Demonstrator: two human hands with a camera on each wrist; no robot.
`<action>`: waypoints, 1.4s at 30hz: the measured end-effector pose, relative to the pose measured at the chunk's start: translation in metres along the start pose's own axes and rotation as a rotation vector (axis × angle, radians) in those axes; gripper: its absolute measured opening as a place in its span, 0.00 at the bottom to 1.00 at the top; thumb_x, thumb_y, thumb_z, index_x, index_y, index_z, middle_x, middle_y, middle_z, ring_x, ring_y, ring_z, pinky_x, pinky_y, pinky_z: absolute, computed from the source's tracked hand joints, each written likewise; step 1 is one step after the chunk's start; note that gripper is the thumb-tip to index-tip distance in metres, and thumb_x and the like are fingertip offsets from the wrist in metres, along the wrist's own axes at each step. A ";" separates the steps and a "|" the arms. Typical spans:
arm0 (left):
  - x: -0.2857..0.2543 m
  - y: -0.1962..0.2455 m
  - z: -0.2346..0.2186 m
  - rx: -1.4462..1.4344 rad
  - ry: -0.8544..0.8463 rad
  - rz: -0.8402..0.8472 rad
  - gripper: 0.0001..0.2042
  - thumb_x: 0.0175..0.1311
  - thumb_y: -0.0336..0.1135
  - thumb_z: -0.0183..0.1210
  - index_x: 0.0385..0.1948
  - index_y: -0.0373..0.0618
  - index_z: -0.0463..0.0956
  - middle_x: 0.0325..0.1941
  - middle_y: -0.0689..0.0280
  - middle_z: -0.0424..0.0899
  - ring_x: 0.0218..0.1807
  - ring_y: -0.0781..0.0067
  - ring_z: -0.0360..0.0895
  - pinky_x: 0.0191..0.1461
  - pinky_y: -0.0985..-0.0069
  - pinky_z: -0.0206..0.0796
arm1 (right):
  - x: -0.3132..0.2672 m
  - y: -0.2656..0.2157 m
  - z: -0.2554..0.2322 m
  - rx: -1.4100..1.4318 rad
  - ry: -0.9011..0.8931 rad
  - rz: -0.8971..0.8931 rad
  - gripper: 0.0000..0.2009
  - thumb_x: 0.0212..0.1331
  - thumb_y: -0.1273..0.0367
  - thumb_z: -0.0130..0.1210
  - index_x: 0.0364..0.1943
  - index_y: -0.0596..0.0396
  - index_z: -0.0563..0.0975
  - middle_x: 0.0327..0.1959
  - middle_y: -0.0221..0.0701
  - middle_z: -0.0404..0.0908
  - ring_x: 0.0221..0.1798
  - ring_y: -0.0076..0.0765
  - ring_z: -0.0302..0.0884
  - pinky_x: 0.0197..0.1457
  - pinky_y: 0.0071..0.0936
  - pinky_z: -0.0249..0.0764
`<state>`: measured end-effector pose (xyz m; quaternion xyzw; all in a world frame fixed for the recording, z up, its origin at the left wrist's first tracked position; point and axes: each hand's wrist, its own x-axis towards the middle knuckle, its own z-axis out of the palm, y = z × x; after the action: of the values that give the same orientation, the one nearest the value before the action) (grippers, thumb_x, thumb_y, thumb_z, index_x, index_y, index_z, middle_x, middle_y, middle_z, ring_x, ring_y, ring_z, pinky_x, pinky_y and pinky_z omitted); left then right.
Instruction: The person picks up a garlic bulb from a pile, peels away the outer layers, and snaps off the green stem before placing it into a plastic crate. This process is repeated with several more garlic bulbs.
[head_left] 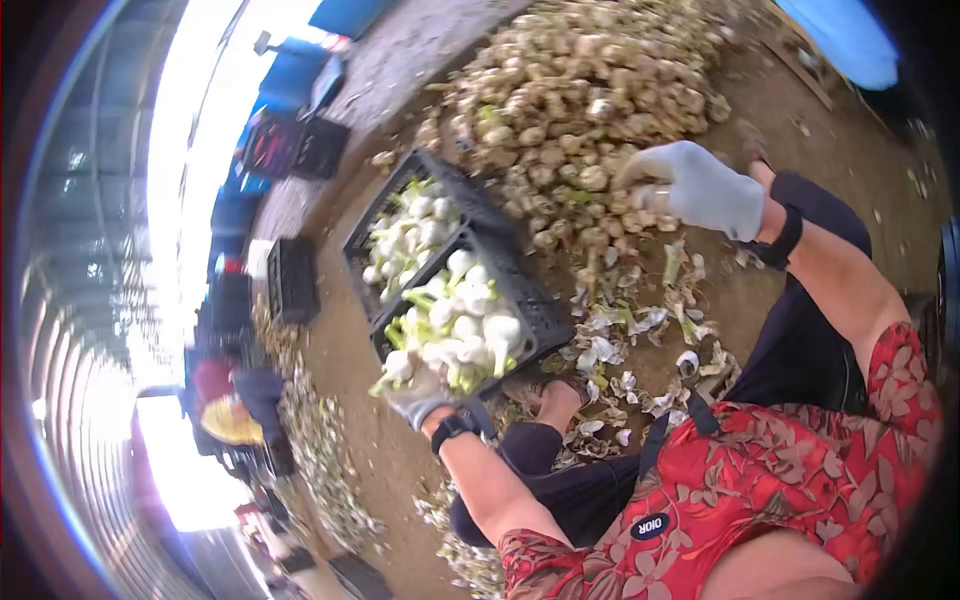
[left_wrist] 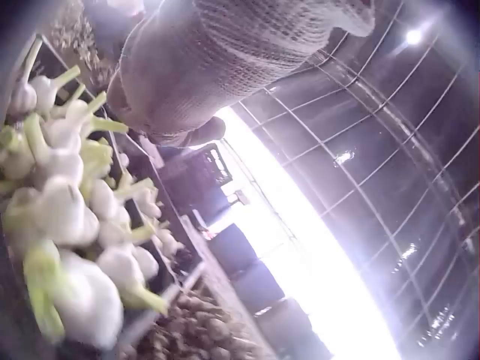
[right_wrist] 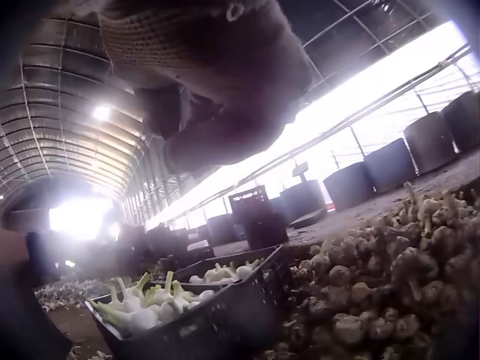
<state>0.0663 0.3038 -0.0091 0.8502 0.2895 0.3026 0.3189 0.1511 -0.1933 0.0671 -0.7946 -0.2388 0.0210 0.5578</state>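
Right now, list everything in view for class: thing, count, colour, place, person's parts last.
Ground: one, brown, underfoot
Tan bulbs: many, tan, heaped on the ground
Near crate: one divided or two joined, dark, beside the tan bulbs
White bulbs: many, white with green stems, inside it
Peel scraps: many, whitish, between tan bulbs and person
Farther crates: several, dark, beyond the near crate
Blue containers: several, blue, along the far side
Blue object: one, blue, head view upper right
Blurred yellow shape: one, yellow, background
Roof: one, grey, arched overhead
Shirt: one, red floral, torso
Trousers: pair, dark, legs
Wristbands: two, black, one per wrist
Left hand: one, pale-gloved, at the white bulbs
Right hand: one, pale-gloved, near the tan bulbs
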 end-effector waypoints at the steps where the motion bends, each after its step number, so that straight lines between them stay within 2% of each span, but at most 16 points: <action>1: 0.007 -0.001 -0.002 -0.177 -0.103 -0.089 0.19 0.56 0.28 0.65 0.49 0.35 0.71 0.43 0.60 0.81 0.42 0.67 0.76 0.48 0.68 0.70 | -0.001 -0.005 -0.005 -0.039 0.019 -0.009 0.11 0.57 0.71 0.57 0.44 0.56 0.81 0.35 0.36 0.85 0.37 0.25 0.81 0.40 0.27 0.76; 2: 0.013 -0.006 0.001 0.209 -0.149 0.124 0.21 0.56 0.37 0.64 0.46 0.32 0.73 0.45 0.53 0.82 0.44 0.65 0.79 0.48 0.66 0.72 | -0.001 -0.004 -0.008 -0.087 0.088 -0.120 0.10 0.58 0.70 0.58 0.43 0.56 0.81 0.34 0.34 0.85 0.34 0.24 0.81 0.39 0.27 0.76; 4: -0.008 0.041 0.042 -0.953 -0.351 -0.322 0.25 0.64 0.48 0.50 0.53 0.36 0.71 0.54 0.54 0.76 0.53 0.58 0.74 0.52 0.60 0.70 | -0.005 -0.005 -0.025 -0.033 0.159 -0.093 0.09 0.60 0.68 0.57 0.42 0.55 0.81 0.30 0.32 0.83 0.30 0.22 0.79 0.35 0.25 0.75; 8: -0.084 0.157 0.152 -0.944 -0.116 -0.544 0.17 0.65 0.43 0.48 0.49 0.43 0.73 0.42 0.61 0.76 0.38 0.64 0.74 0.44 0.71 0.70 | -0.011 -0.007 -0.082 0.372 0.495 0.199 0.11 0.64 0.71 0.54 0.47 0.61 0.78 0.34 0.29 0.83 0.28 0.18 0.78 0.31 0.18 0.74; 10: -0.119 0.157 0.219 -0.714 -0.577 -0.052 0.17 0.62 0.32 0.50 0.52 0.37 0.70 0.44 0.58 0.74 0.37 0.69 0.75 0.35 0.78 0.71 | -0.020 -0.008 -0.101 0.441 0.646 0.220 0.11 0.64 0.71 0.53 0.48 0.59 0.79 0.34 0.27 0.83 0.27 0.16 0.77 0.29 0.16 0.73; 11: -0.163 0.202 0.239 -0.657 -0.566 -0.137 0.14 0.59 0.25 0.52 0.48 0.38 0.74 0.40 0.60 0.75 0.31 0.71 0.74 0.30 0.84 0.70 | -0.024 -0.005 -0.109 0.482 0.719 0.225 0.11 0.65 0.71 0.52 0.48 0.59 0.79 0.34 0.26 0.83 0.26 0.15 0.76 0.28 0.15 0.73; 12: -0.188 0.206 0.259 -0.608 -0.867 -0.135 0.15 0.62 0.26 0.51 0.50 0.41 0.76 0.40 0.63 0.80 0.34 0.73 0.76 0.37 0.78 0.70 | -0.028 -0.002 -0.112 0.550 0.753 0.249 0.10 0.65 0.71 0.53 0.47 0.58 0.79 0.32 0.26 0.82 0.26 0.16 0.76 0.28 0.15 0.72; 13: -0.219 0.206 0.292 -0.426 -0.834 0.059 0.12 0.63 0.24 0.51 0.46 0.42 0.79 0.39 0.66 0.80 0.34 0.77 0.75 0.35 0.81 0.69 | -0.030 -0.001 -0.114 0.594 0.760 0.273 0.10 0.64 0.71 0.53 0.47 0.58 0.79 0.32 0.26 0.82 0.26 0.17 0.76 0.28 0.15 0.72; 16: -0.282 0.203 0.377 -0.246 -0.961 0.604 0.11 0.60 0.31 0.58 0.43 0.38 0.79 0.42 0.53 0.81 0.45 0.53 0.78 0.50 0.67 0.70 | -0.037 0.008 -0.111 0.670 0.760 0.302 0.12 0.64 0.68 0.56 0.46 0.60 0.78 0.32 0.27 0.81 0.26 0.17 0.74 0.28 0.16 0.72; 20: -0.323 0.226 0.446 0.574 -1.477 0.845 0.16 0.55 0.37 0.61 0.46 0.43 0.79 0.50 0.55 0.81 0.52 0.52 0.77 0.52 0.64 0.70 | -0.049 0.017 -0.115 0.738 0.713 0.283 0.21 0.59 0.62 0.62 0.49 0.66 0.76 0.35 0.30 0.81 0.32 0.20 0.77 0.34 0.15 0.73; 23: -0.329 0.210 0.474 0.541 -1.496 0.794 0.16 0.56 0.37 0.60 0.46 0.44 0.79 0.52 0.55 0.80 0.54 0.54 0.76 0.52 0.64 0.70 | -0.051 0.017 -0.119 0.712 0.727 0.330 0.22 0.59 0.63 0.62 0.51 0.67 0.75 0.37 0.30 0.81 0.36 0.20 0.77 0.36 0.15 0.73; 26: -0.319 0.191 0.489 0.142 -1.519 0.345 0.16 0.56 0.37 0.59 0.47 0.45 0.79 0.54 0.55 0.79 0.55 0.55 0.76 0.52 0.64 0.70 | -0.051 0.020 -0.119 0.629 0.712 0.357 0.17 0.62 0.68 0.59 0.50 0.67 0.76 0.39 0.31 0.81 0.36 0.18 0.76 0.37 0.16 0.73; 28: -0.308 0.185 0.487 0.137 -1.510 0.394 0.16 0.57 0.37 0.58 0.47 0.45 0.79 0.56 0.55 0.79 0.56 0.56 0.75 0.52 0.64 0.70 | -0.051 0.016 -0.121 0.654 0.684 0.391 0.15 0.62 0.70 0.58 0.49 0.67 0.77 0.38 0.31 0.81 0.35 0.18 0.76 0.36 0.16 0.72; 31: -0.292 0.161 0.455 0.588 -1.276 1.231 0.13 0.59 0.36 0.55 0.45 0.46 0.79 0.57 0.55 0.76 0.56 0.54 0.75 0.53 0.62 0.71 | -0.049 0.010 -0.123 0.632 0.664 0.433 0.13 0.62 0.73 0.56 0.48 0.66 0.77 0.36 0.30 0.81 0.34 0.18 0.75 0.35 0.17 0.72; 39: -0.261 0.072 0.319 0.551 -1.207 0.716 0.15 0.50 0.27 0.59 0.42 0.49 0.78 0.59 0.46 0.68 0.45 0.44 0.78 0.49 0.55 0.72 | -0.043 0.020 -0.104 0.621 0.550 0.360 0.11 0.62 0.77 0.51 0.47 0.66 0.77 0.34 0.29 0.79 0.30 0.16 0.73 0.32 0.16 0.70; 42: -0.253 0.040 0.288 0.231 -0.838 0.656 0.20 0.50 0.24 0.61 0.48 0.44 0.76 0.56 0.51 0.74 0.43 0.55 0.80 0.48 0.64 0.73 | -0.040 0.025 -0.085 0.425 0.406 0.436 0.13 0.62 0.72 0.54 0.47 0.65 0.77 0.37 0.34 0.81 0.33 0.27 0.78 0.38 0.24 0.75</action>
<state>0.1158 -0.0010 -0.2407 0.9733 -0.1116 -0.0123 0.2002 0.1499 -0.2907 0.0675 -0.6810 0.0617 0.0303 0.7290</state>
